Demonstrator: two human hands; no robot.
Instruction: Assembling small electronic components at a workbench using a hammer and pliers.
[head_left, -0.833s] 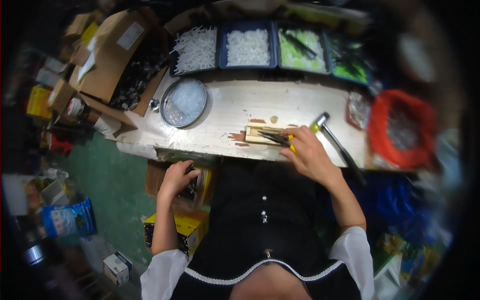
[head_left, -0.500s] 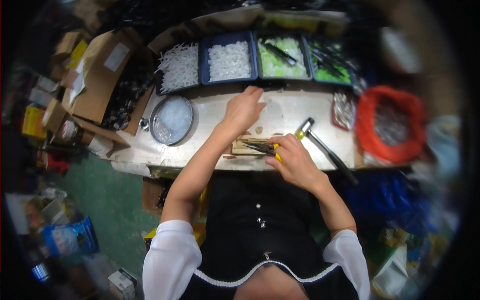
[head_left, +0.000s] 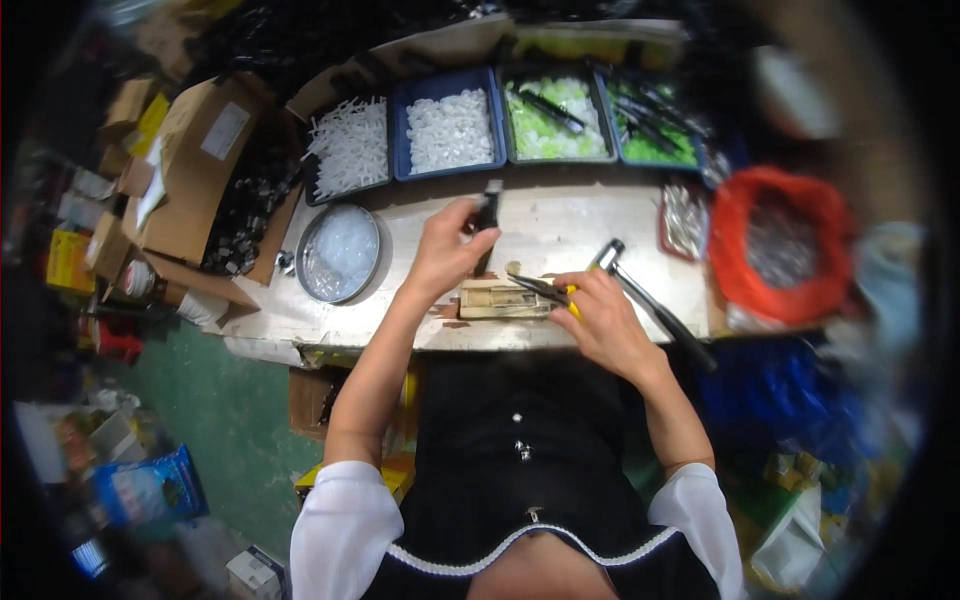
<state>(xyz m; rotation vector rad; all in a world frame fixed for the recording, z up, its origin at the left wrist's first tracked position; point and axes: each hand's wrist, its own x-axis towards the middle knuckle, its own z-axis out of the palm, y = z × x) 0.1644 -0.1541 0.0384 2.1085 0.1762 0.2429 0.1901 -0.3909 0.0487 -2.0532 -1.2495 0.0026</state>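
Observation:
My left hand (head_left: 447,250) is closed on a small black piece with a silvery end (head_left: 489,208), held upright above the table; its exact kind is too blurred to make out. Yellow-handled needle-nose pliers (head_left: 541,289) are in my right hand (head_left: 606,322), their jaws pointing left. Just under the jaws lies a small wooden block with a slot (head_left: 500,302), near the table's front edge. To the right of the right hand rests a hammer (head_left: 640,289) with a black handle and a metal head.
Along the back stand trays of white sticks (head_left: 347,150), white pieces (head_left: 450,128), green-white pieces (head_left: 560,120), and green and black parts (head_left: 652,125). A round metal pan (head_left: 340,255) and a cardboard box (head_left: 190,170) are left; a red bag (head_left: 735,260) and small metal-parts tray (head_left: 683,222) right.
My left hand has come back from near the trays, toward the left and nearer me, and now shows the black piece in its fingers. The pliers have shifted slightly right, uncovering more of the block.

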